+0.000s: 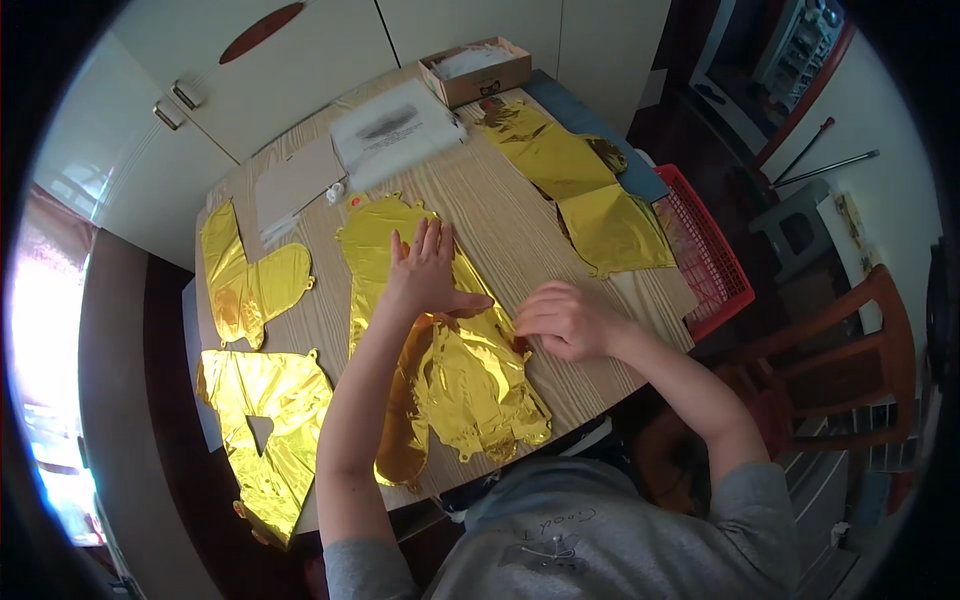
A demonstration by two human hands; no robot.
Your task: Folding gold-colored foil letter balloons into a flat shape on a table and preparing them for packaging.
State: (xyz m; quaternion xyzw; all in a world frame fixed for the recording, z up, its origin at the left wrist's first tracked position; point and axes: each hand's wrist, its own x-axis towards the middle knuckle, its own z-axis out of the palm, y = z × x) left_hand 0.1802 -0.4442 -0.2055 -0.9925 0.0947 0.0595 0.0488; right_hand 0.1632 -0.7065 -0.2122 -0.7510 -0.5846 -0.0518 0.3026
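Observation:
A flat, uninflated gold foil balloon [470, 380] lies in front of me on the wooden table, its lower part folded and crinkled. My left hand [425, 280] rests palm down on it with the fingers stretched and the thumb pointing right. At the balloon's right edge, my right hand [568, 322] is closed, its fingertips pinched at the foil's rim; the exact grip is partly hidden. Another gold foil balloon [600, 215] is spread at the far right. On the left lie an L-shaped gold balloon [245, 280] and one with a triangular opening [285, 400].
At the back of the table [480, 190] stand a cardboard box [478, 75], a clear plastic bag [395, 130] and a piece of beige card [298, 185]. A red plastic basket [720, 280] is beside the right edge. A wooden chair [850, 360] stands to the right.

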